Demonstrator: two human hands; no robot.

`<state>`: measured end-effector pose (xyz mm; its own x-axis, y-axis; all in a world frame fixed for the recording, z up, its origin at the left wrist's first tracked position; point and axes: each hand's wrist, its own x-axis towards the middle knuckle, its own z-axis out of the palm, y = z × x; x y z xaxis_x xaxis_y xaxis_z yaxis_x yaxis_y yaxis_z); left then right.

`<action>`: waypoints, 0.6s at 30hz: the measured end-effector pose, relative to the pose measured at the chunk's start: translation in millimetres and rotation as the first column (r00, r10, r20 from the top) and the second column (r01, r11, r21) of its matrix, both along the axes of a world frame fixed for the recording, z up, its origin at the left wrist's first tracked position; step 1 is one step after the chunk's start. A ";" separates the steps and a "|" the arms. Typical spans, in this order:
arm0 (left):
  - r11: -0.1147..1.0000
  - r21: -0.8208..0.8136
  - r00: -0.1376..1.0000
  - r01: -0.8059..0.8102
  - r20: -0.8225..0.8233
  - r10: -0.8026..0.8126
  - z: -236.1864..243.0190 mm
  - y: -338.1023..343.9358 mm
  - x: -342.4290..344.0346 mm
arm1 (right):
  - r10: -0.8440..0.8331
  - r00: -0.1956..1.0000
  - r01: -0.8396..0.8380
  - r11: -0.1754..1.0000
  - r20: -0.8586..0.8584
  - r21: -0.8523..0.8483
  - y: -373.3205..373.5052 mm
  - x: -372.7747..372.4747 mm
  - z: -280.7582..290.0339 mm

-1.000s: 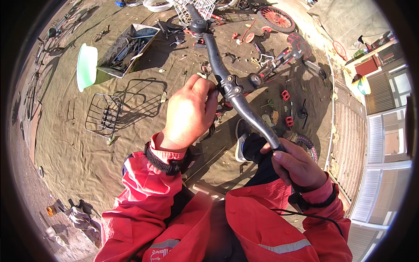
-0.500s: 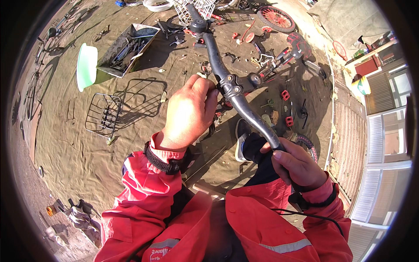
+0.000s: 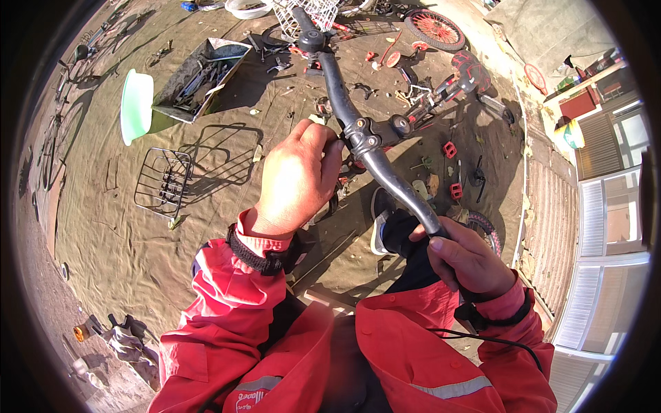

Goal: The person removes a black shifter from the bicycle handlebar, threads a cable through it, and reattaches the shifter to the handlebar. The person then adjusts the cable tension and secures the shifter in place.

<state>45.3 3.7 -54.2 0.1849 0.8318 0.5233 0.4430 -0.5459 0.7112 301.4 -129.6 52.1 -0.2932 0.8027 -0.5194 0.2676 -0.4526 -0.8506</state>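
Note:
A black bicycle handlebar [image 3: 398, 184] runs slantwise from the top middle down to my right hand, with a stem clamp [image 3: 363, 138] near its middle. My right hand [image 3: 475, 263] is wrapped round its near end. Just left of the clamp is my left hand [image 3: 303, 177], its fingers curled and pressed together. The back of that hand hides its fingertips, so what they hold cannot be made out. A round black fitting [image 3: 312, 41] sits on the bar's far part.
Brown cloth [image 3: 103, 234] covers the ground. At the left lie a wire rack [image 3: 164, 180], a box of tools [image 3: 200, 81] and a pale green basin [image 3: 138, 107]. Red pedals [image 3: 450, 149], loose parts and a red-rimmed wheel [image 3: 435, 29] lie at the right and far right.

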 end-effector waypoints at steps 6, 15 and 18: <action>1.000 -0.002 1.000 0.005 -0.002 -0.005 -1.1 -0.5 0.7 | 0.012 1.000 -0.012 1.000 -0.006 0.011 -0.1 0.6 -1.1; 1.000 -0.016 1.000 0.020 0.002 -0.020 -3.9 -0.3 0.7 | 0.006 1.000 -0.006 1.000 0.002 0.006 0.1 0.7 -1.0; 1.000 0.013 1.000 0.010 0.010 -0.010 -4.1 0.4 1.9 | 0.009 1.000 -0.009 1.000 -0.001 0.000 0.6 0.4 -0.7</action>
<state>47.2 4.1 -58.3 0.1878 0.8230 0.5361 0.4301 -0.5596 0.7084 301.8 -129.0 51.5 -0.3011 0.8002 -0.5187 0.2705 -0.4499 -0.8511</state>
